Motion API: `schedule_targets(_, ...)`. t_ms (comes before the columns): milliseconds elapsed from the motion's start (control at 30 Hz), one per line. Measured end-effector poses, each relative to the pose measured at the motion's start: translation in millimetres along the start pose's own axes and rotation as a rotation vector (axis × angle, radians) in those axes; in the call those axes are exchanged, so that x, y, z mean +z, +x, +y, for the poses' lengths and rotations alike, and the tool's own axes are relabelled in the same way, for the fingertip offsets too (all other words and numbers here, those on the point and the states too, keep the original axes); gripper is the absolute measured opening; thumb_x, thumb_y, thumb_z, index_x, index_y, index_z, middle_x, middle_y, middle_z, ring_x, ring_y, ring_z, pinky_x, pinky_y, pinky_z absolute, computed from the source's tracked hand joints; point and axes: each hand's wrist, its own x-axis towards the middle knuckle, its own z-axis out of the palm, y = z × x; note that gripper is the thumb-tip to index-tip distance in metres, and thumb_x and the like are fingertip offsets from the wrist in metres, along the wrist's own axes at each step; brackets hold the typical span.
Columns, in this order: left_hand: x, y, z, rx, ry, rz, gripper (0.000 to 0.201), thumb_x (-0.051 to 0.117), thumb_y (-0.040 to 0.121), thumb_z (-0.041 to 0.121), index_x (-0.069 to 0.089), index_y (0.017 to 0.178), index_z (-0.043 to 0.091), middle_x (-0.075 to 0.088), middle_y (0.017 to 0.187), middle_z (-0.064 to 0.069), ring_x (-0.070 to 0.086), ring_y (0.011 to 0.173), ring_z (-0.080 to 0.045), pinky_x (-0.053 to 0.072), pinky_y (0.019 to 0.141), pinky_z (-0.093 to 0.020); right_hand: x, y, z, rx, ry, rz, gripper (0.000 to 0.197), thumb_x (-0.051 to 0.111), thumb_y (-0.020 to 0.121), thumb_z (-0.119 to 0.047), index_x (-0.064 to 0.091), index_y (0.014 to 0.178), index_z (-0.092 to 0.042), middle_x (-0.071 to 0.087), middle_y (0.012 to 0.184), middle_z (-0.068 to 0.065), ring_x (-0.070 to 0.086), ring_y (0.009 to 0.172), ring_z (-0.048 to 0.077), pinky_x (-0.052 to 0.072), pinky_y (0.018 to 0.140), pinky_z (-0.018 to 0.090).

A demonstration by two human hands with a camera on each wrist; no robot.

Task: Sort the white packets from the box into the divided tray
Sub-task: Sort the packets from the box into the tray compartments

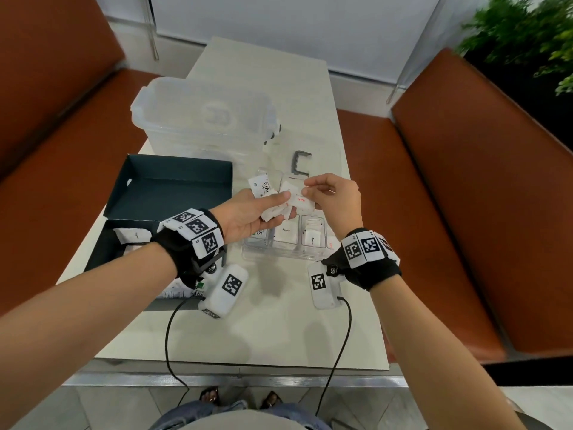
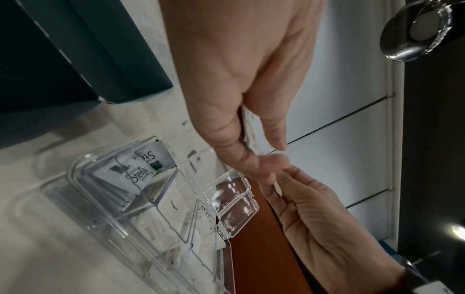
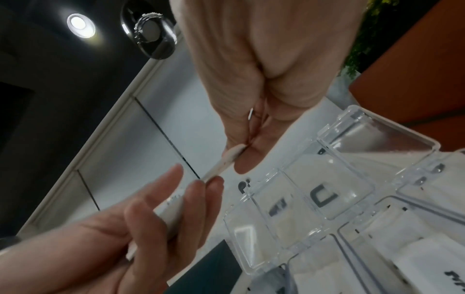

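Note:
My left hand (image 1: pixel 260 209) lies palm up above the clear divided tray (image 1: pixel 273 254) and grips a small fan of white packets (image 1: pixel 273 212), one printed "Stevia" (image 1: pixel 263 188). My right hand (image 1: pixel 322 193) pinches a white packet with red print (image 1: pixel 300 198) at the top of that fan. In the right wrist view this packet (image 3: pixel 221 167) shows edge-on between thumb and forefinger, its lower end on the left hand's fingers (image 3: pixel 196 191). The tray's near cells hold Stevia packets (image 2: pixel 137 175) and a Sugar packet (image 1: pixel 286 239). The dark box (image 1: pixel 124 243) at left holds more packets (image 1: pixel 131 235).
The box's dark lid (image 1: pixel 173 187) stands open behind it. A large clear plastic tub (image 1: pixel 204 116) sits at the back of the pale table (image 1: pixel 279 330). A grey U-shaped clip (image 1: pixel 300 164) lies beyond the tray. Orange benches (image 1: pixel 465 212) flank the table on both sides.

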Motion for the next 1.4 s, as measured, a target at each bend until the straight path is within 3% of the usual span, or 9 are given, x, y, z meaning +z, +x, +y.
schedule_targets(200,4,2,-4,0.067,0.101,0.073,0.028,0.066,0.091,0.019,0.063,0.117,0.009,0.073,0.105,-0.011,0.073,0.085,-0.018,0.054,0.057,-0.018,2,-6,3,-0.044,-0.039,0.014,0.01,0.073,0.082,-0.009,0.069,0.091,-0.01,0.067,0.077,0.007,0.06,0.06,0.012,0.054,0.054,0.018)
schedule_targets(333,7,0,-5,0.108,0.197,0.019,0.025,0.07,0.088,0.022,0.066,0.11,0.012,0.074,0.1,-0.01,0.072,0.084,-0.017,0.053,0.058,-0.018,5,-6,5,-0.094,-0.121,0.088,0.009,0.07,0.085,-0.01,0.069,0.094,-0.009,0.067,0.086,0.01,0.062,0.071,0.017,0.051,0.051,0.015)
schedule_targets(467,10,2,-5,0.133,0.216,0.068,0.016,0.07,0.088,0.013,0.066,0.103,0.013,0.076,0.089,-0.006,0.072,0.077,-0.017,0.052,0.052,-0.018,10,-8,6,-0.122,-0.176,0.105,0.01,0.067,0.087,-0.014,0.07,0.096,-0.011,0.066,0.093,0.008,0.059,0.075,0.012,0.052,0.064,0.019)
schedule_targets(600,6,5,-5,0.147,0.295,0.1,0.023,0.069,0.089,0.014,0.065,0.111,0.01,0.075,0.088,-0.008,0.073,0.075,-0.02,0.052,0.052,-0.021,4,-6,6,-0.093,-0.199,-0.011,0.017,0.06,0.093,-0.022,0.072,0.105,-0.019,0.069,0.092,-0.008,0.056,0.073,-0.005,0.041,0.068,0.005)
schedule_targets(867,-2,5,-8,0.19,0.365,0.101,0.03,0.068,0.09,0.025,0.065,0.111,0.004,0.074,0.09,-0.013,0.069,0.073,-0.024,0.05,0.051,-0.022,-2,-4,3,-0.047,-0.089,-0.18,0.018,0.063,0.091,-0.014,0.073,0.105,-0.013,0.073,0.09,-0.003,0.061,0.071,-0.004,0.049,0.069,0.014)
schedule_targets(1033,7,9,-10,0.202,0.42,0.094,0.032,0.065,0.09,0.037,0.069,0.098,0.006,0.073,0.084,-0.014,0.068,0.069,-0.021,0.051,0.055,-0.025,-14,2,3,0.034,-0.075,-0.177,0.007,0.07,0.084,-0.014,0.075,0.089,-0.015,0.071,0.078,-0.005,0.06,0.062,-0.005,0.047,0.058,0.01)
schedule_targets(1167,17,15,-9,0.198,0.461,0.094,0.037,0.061,0.093,0.04,0.07,0.083,0.006,0.07,0.077,-0.014,0.064,0.063,-0.016,0.05,0.052,-0.021,-40,15,24,0.151,-0.223,0.071,0.01,0.065,0.084,-0.014,0.075,0.084,-0.013,0.07,0.08,-0.004,0.06,0.066,0.006,0.049,0.063,0.02)
schedule_targets(1300,20,18,-12,0.179,0.434,0.089,0.034,0.062,0.093,0.038,0.07,0.085,0.005,0.069,0.072,-0.009,0.066,0.059,-0.012,0.05,0.049,-0.018,-52,15,56,0.325,-0.478,0.129,0.016,0.058,0.085,-0.006,0.07,0.08,0.003,0.063,0.079,0.004,0.054,0.058,0.014,0.051,0.058,0.025)
schedule_targets(1400,19,20,-15,0.171,0.418,0.091,0.033,0.063,0.092,0.036,0.07,0.085,0.004,0.069,0.072,-0.009,0.067,0.059,-0.013,0.05,0.048,-0.019,-45,7,72,0.433,-0.548,0.126,0.014,0.053,0.084,-0.006,0.065,0.076,-0.002,0.066,0.079,0.011,0.054,0.061,0.023,0.049,0.059,0.03)
